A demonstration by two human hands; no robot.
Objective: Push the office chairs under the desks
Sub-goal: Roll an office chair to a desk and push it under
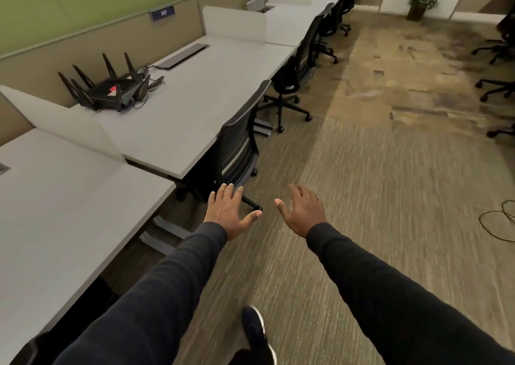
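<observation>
Room: office with striped brown carpet [362, 197] and a row of desks.
Black mesh-backed office chair [241, 144]: tucked against the long grey desk [178, 119].
Left hand [230, 211]: empty, fingers spread, just short of the chair.
Right hand [302, 211]: empty, fingers apart.

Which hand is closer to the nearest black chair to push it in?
Left. The left hand reaches toward the nearest chair; the right hand hovers over open carpet.
</observation>
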